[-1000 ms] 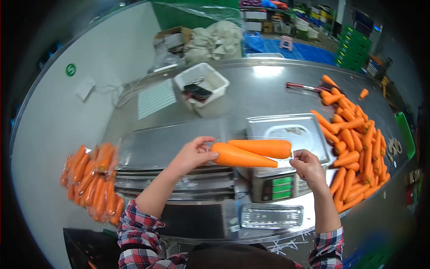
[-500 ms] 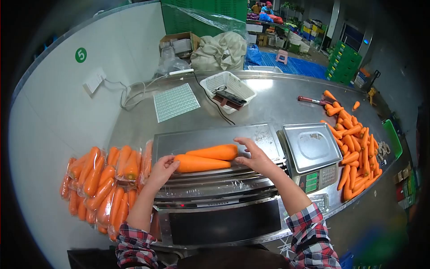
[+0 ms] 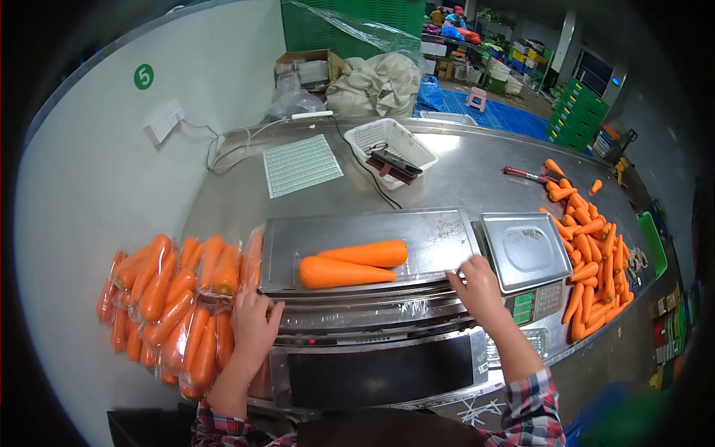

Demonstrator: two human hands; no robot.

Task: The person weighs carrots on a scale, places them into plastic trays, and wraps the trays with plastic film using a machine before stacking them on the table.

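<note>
Two large carrots lie side by side in a clear tray on the metal plate of the wrapping machine. My left hand is at the plate's front left corner, thumb apart from the bent fingers, beside the bagged carrots. At the front right corner, my right hand has its fingers bent and apart by the plate's edge. I see nothing held in either hand. Clear film stretches over the roller area between them.
A weighing scale stands right of the machine, with a heap of loose carrots beyond it. A red-handled knife, a white basket with a phone, and a label sheet lie farther back.
Both hands have left the two carrots and moved toward me and outward, to the front corners of the machine plate. The carrots stay on the plate. The view has shifted slightly.
</note>
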